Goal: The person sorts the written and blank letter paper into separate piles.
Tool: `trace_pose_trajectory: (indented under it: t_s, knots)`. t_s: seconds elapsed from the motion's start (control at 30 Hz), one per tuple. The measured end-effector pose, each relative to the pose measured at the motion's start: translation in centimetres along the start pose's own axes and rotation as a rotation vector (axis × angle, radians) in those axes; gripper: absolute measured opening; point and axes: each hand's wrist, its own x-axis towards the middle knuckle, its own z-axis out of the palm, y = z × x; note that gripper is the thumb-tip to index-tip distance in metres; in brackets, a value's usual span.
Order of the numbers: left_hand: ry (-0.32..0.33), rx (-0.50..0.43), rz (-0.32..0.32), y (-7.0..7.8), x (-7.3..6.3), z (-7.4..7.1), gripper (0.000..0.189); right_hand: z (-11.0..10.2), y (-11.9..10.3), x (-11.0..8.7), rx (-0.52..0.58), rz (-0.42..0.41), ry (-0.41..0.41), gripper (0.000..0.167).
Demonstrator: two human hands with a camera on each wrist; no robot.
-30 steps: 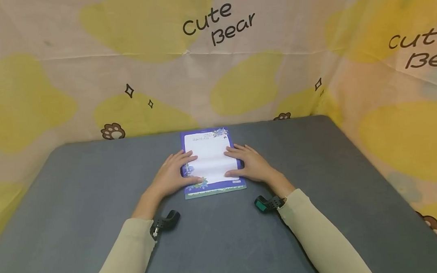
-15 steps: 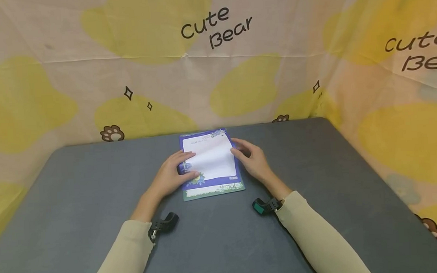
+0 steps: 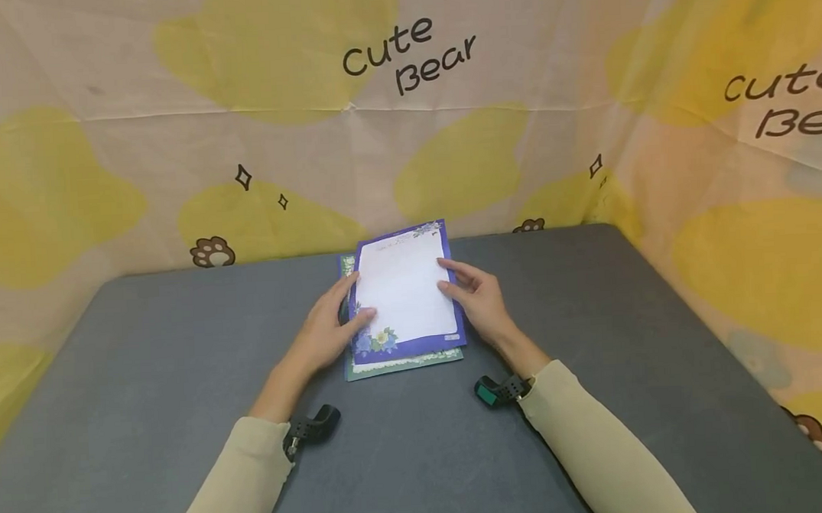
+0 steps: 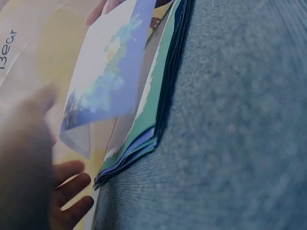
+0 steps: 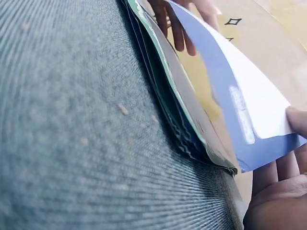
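Observation:
A sheet of paper (image 3: 405, 287) with a violet-blue border, blue flowers and faint writing near its top is raised over a stack of paper (image 3: 405, 364) with a green flowered border. My right hand (image 3: 480, 295) pinches the sheet's right edge, thumb in front and fingers behind, as the right wrist view shows. My left hand (image 3: 326, 325) is at the left edge with fingers spread, its thumb overlapping the sheet's lower left. In the left wrist view the sheet's near corner hangs between thumb and fingers, and the fingers (image 4: 72, 187) stand apart from it.
The stack lies on a grey table (image 3: 203, 388), near its back edge. Behind and to the right hangs a yellow and beige printed cloth (image 3: 296, 139). Each wrist bears a black band with a camera (image 3: 313, 423).
The purple-bordered sheet has lifted off the stack and turned slightly, its top now higher. My right hand has gone from lying flat on it to pinching its edge; the left hand loosened.

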Motion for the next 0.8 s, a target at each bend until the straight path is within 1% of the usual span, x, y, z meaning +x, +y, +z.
trace_pose_trajectory:
  t_s: [0.1, 0.17, 0.27, 0.4, 0.43, 0.57, 0.67, 0.73, 0.8]
  knots:
    - [0.122, -0.151, -0.033, 0.1, 0.3, 0.0, 0.061, -0.1, -0.2, 0.0, 0.038, 0.012, -0.003, 0.044]
    - [0.185, -0.252, -0.044, 0.2, 0.5, 0.0, 0.05, -0.2, -0.2, 0.0, 0.051, 0.016, -0.006, 0.044]
    - [0.236, -0.38, -0.057, 0.5, 0.6, 0.1, 0.04, -0.4, -0.4, 0.0, 0.055, 0.016, -0.011, 0.044]
    - [0.264, -0.462, -0.071, 1.0, 0.6, 0.0, 0.038, -0.5, -0.5, 0.0, 0.026, 0.018, -0.02, 0.045]
    - [0.268, -0.469, -0.072, 1.2, 0.5, 0.0, 0.038, -0.6, -0.5, 0.0, 0.012, 0.019, -0.02, 0.045]
    - [0.274, -0.434, -0.059, 3.4, -0.1, -1.0, 0.042, -0.7, -1.2, 0.2, -0.094, -0.011, -0.019, 0.048]
    - [0.296, -0.37, -0.007, 3.6, -0.1, -1.1, 0.048, -0.6, -2.1, 0.2, -0.175, -0.016, -0.006, 0.05]
    - [0.311, -0.333, 0.039, 3.1, 0.1, -0.9, 0.052, -0.6, -2.6, 0.1, -0.202, -0.011, 0.009, 0.05]
    - [0.316, -0.304, 0.088, 2.6, 0.3, -0.6, 0.055, -0.8, -3.0, 0.1, -0.203, -0.006, 0.029, 0.05]
